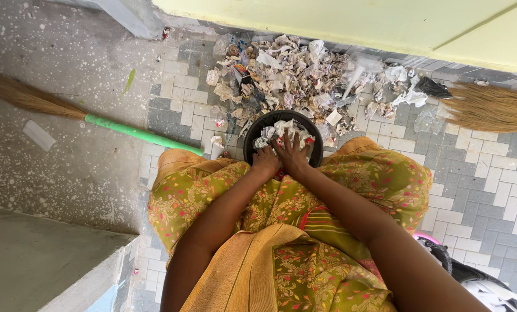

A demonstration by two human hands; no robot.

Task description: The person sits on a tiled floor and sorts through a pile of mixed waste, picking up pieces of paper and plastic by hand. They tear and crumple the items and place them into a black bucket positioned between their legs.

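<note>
Far left we see broom (pixel 85 115) with green handle, lying on speckled floor (pixel 68 69); long axis runs left-right, bristles pointing left, handle end toward our knees. Centre: black round pan (pixel 252 136) sits on paving just before our knees, filled with crumpled paper scraps (pixel 270 132). Our left hand (pixel 266 163) rests at pan's near rim, fingers curled; grip we cannot tell. Our right hand (pixel 292 153) lies flat on scraps, fingers spread. Behind pan, litter pile (pixel 304 75). Far right, second broom head (pixel 492 107), bristles pointing left.

Litter pile (pixel 304 75) lies beyond the bin (pixel 258 130), between 2 brooms (pixel 96 118).
</note>
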